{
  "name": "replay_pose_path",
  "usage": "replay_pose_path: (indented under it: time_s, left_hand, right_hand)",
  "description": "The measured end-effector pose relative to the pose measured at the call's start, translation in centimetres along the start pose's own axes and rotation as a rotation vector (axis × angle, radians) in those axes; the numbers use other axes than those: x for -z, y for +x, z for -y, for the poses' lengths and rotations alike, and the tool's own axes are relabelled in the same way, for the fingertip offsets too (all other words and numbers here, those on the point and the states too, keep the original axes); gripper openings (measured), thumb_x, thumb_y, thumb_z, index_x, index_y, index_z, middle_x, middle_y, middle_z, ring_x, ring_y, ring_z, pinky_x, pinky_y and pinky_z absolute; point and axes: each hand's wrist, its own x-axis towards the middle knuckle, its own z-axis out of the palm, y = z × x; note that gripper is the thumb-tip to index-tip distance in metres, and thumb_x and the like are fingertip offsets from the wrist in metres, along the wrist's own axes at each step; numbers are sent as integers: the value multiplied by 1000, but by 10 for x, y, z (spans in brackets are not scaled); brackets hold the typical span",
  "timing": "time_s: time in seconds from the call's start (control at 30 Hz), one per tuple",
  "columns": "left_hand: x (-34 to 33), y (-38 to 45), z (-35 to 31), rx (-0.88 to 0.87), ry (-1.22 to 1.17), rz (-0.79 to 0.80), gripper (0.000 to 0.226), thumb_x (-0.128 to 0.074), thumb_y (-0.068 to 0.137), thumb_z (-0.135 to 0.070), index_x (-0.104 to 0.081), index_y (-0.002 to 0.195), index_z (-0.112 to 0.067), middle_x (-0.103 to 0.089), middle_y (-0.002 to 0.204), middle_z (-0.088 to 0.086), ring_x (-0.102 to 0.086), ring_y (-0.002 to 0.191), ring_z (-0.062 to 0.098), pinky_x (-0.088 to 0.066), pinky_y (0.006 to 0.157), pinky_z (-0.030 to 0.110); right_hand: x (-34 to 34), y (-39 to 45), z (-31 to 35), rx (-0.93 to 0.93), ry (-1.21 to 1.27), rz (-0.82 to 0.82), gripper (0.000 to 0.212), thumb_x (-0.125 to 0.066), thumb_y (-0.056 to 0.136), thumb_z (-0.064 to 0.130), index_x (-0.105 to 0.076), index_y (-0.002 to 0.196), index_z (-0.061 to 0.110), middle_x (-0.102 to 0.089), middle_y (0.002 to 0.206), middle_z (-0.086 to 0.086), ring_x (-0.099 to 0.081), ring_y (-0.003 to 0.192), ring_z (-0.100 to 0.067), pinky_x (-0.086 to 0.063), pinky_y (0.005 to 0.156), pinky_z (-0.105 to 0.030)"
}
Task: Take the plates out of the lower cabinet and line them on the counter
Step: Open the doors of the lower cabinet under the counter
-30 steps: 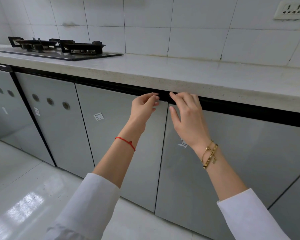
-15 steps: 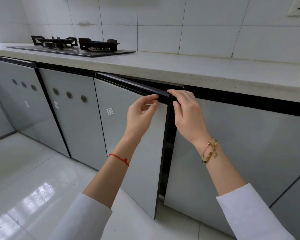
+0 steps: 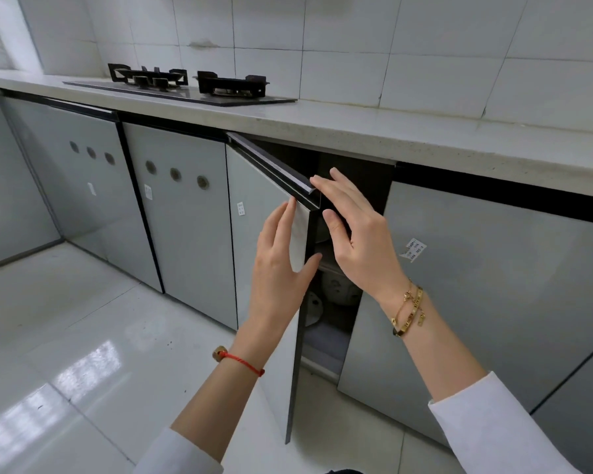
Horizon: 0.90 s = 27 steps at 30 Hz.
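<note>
The grey lower cabinet door (image 3: 264,234) stands swung well out toward me, hinged on its left. My left hand (image 3: 281,265) lies with straight fingers on the door's outer face near its free edge, thumb at the edge. My right hand (image 3: 353,241) is just behind that edge, fingers straight, fingertips touching the black top handle strip (image 3: 271,162). Through the gap I see white crockery (image 3: 339,289) on the dark lower shelf and a white plate edge (image 3: 314,307); most of the inside is hidden.
The pale stone counter (image 3: 391,131) runs above the cabinets, with a black gas hob (image 3: 192,85) on it at the left. The neighbouring door (image 3: 476,285) on the right is closed. A glossy white tiled floor (image 3: 83,336) lies below.
The door has swung from closed to far open. Both hands have left the top handle grip; the left now lies flat on the door face and the right is behind the edge.
</note>
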Motion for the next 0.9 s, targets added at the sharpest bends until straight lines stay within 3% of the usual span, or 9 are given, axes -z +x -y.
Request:
replay_pose_path:
  time_s: [0.1,0.27,0.43,0.6,0.77,0.9]
  left_hand:
    - [17,-5,4,-8,25,-12,83,-73,81,-17,-26,150,-21,-35,151,-4,-30,141,7,-24,115,18]
    - [52,-14,15,-21,43,-17,80,-67,84,-12,-24,151,-20,-34,153,-8,-28,141,3,-21,112,9]
    - [88,-17,27,-17,108,12,78,-65,86,-15,-23,152,-19,-45,145,-5,-34,137,11,-31,114,27]
    - [124,-19,44,35,150,-30,72,-61,87,-12,-27,150,-20,-51,137,-7,-38,132,6,-34,111,24]
    - [161,-16,72,92,175,-51,66,-58,88,-8,-33,147,-22,-52,135,-8,-44,130,11,-41,108,39]
    - [183,-13,93,111,208,-116,59,-56,91,-6,-37,144,-22,-54,134,-8,-48,128,12,-44,105,40]
  right_hand:
    - [-10,0,14,26,58,15,42,-45,98,10,-45,140,12,-45,146,0,-27,143,-7,-25,116,-19]
    - [-32,5,36,94,87,48,44,-46,98,12,-42,142,15,-42,148,3,-22,145,-8,-25,117,-22]
    - [-54,12,56,161,114,61,46,-47,97,11,-40,143,15,-38,150,5,-19,146,-9,-17,116,-15]
    - [-82,31,77,285,131,112,47,-47,97,11,-40,143,14,-41,149,3,-17,147,-12,-18,118,-21]
    - [-122,49,101,360,135,125,48,-46,97,12,-38,144,15,-40,150,3,-16,147,-15,-23,119,-33]
    - [-154,65,117,425,107,123,48,-44,97,12,-36,145,14,-39,151,2,-18,147,-18,-21,120,-39]
